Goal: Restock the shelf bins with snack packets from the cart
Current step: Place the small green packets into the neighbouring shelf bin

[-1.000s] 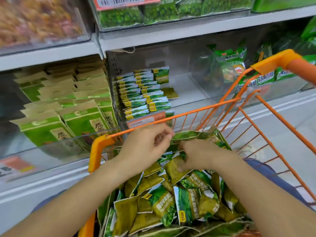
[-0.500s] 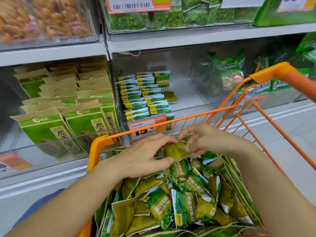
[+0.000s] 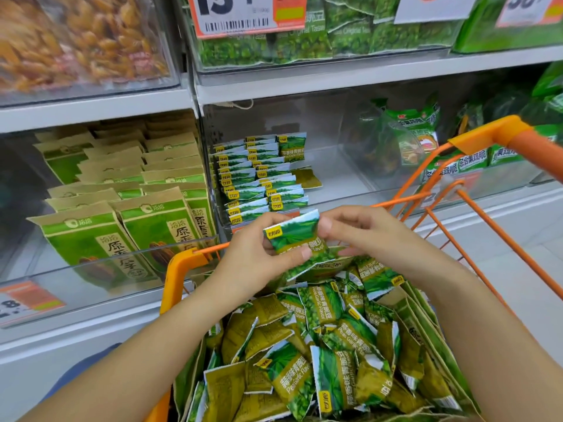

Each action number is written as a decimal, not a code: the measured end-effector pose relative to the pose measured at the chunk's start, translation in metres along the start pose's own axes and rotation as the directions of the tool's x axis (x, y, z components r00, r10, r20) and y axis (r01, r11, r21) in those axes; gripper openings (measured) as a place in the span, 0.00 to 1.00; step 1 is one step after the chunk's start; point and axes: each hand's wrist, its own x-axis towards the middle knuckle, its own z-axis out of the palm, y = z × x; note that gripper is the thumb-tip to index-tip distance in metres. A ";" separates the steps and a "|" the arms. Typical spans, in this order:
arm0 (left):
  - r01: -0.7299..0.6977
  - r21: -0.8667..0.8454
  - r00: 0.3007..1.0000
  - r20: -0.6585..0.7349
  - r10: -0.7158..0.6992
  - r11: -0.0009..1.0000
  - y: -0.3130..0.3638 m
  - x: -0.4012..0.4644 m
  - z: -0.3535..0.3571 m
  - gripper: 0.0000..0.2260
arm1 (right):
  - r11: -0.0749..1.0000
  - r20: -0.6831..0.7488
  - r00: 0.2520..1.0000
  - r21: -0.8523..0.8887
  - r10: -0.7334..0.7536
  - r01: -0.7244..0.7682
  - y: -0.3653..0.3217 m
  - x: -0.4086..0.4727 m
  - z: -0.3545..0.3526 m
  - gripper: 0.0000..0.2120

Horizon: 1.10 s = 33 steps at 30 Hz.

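Note:
I hold a small stack of green pea snack packets (image 3: pixel 297 239) above the far end of the orange cart (image 3: pixel 487 138). My left hand (image 3: pixel 256 257) grips the stack from the left, thumb across its front. My right hand (image 3: pixel 362 229) pinches the top right corner of the front packet. Many more green packets (image 3: pixel 320 360) lie loose in the cart below. Straight ahead, a clear shelf bin (image 3: pixel 344 190) has neat rows of the same packets (image 3: pixel 259 181) on its left side, with one packet (image 3: pixel 306 178) lying flat beside them.
The bin to the left holds brown-and-green seed bags (image 3: pixel 122 208) behind a clear front lip. Bagged green snacks (image 3: pixel 408 132) fill the bin to the right. The upper shelf (image 3: pixel 335 77) carries more bins with price tags. The cart's wire side (image 3: pixel 475 226) runs along my right arm.
Both hands have risen out of the cart's pile, lifting a stack of packets up to the height of the cart's front rim. The view has tilted up toward the shelf.

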 end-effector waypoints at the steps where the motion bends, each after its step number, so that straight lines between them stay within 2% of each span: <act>1: 0.008 -0.030 1.000 0.009 -0.008 1.000 0.001 0.000 0.000 0.21 | 1.000 0.019 1.000 -0.021 -0.008 0.008 0.002 0.001 0.003 0.19; 3: 0.009 -0.046 1.000 0.027 -0.007 0.999 0.005 -0.001 0.002 0.20 | 0.997 0.006 1.000 -0.066 -0.027 0.028 0.006 0.003 0.007 0.19; 7: 0.023 -0.056 1.000 0.022 -0.021 0.998 0.004 0.000 0.001 0.21 | 0.998 -0.060 0.996 -0.006 -0.070 0.070 0.008 0.007 0.011 0.03; 10: 0.008 -0.033 0.999 0.039 -0.006 0.999 0.007 -0.002 0.000 0.21 | 0.990 -0.122 0.983 -0.054 -0.138 0.132 0.009 0.008 0.012 0.08; 13: -0.040 0.050 0.998 0.051 0.037 0.998 0.017 0.003 -0.002 0.13 | 0.988 -0.260 0.956 -0.105 -0.136 0.112 0.014 0.009 0.010 0.02; 15: -0.084 0.172 0.996 -0.028 0.090 0.982 0.027 0.016 -0.005 0.10 | 0.938 -0.403 0.896 -0.343 -0.187 0.042 0.021 0.011 0.002 0.09; 17: -0.121 0.260 0.981 -0.120 0.156 0.958 0.039 0.037 -0.007 0.07 | 0.797 -0.460 0.849 -0.599 -0.261 -0.080 0.027 0.012 -0.006 0.17; 19: -0.140 0.332 0.967 -0.158 0.201 0.933 0.048 0.066 -0.005 0.04 | 0.726 -0.455 0.844 -0.677 -0.282 -0.122 0.034 0.016 -0.007 0.18; 22: -0.148 0.391 0.965 -0.144 0.220 0.908 0.048 0.117 0.005 0.06 | 0.716 -0.420 0.842 -0.696 -0.339 -0.059 0.044 0.022 -0.002 0.16; 25: -0.121 0.615 0.989 0.012 0.144 0.779 0.040 0.167 0.020 0.09 | 0.706 -0.438 0.805 -0.707 -0.400 -0.034 0.049 0.028 0.002 0.17; 27: -0.121 0.753 0.987 0.160 -0.003 0.646 0.035 0.191 0.032 0.11 | 0.698 -0.441 0.798 -0.716 -0.411 -0.037 0.052 0.031 0.004 0.17; 29: -0.162 0.852 0.950 0.271 -0.155 0.498 0.026 0.206 0.042 0.12 | 0.689 -0.453 0.783 -0.723 -0.426 -0.043 0.055 0.033 0.006 0.18; 31: -0.190 0.898 0.913 0.310 -0.265 0.396 0.019 0.214 0.048 0.13 | 0.687 -0.461 0.772 -0.725 -0.437 -0.043 0.057 0.035 0.007 0.20; 33: -0.190 0.913 0.893 0.313 -0.323 0.361 0.015 0.218 0.050 0.13 | 0.682 -0.463 0.763 -0.730 -0.450 -0.041 0.057 0.037 0.008 0.21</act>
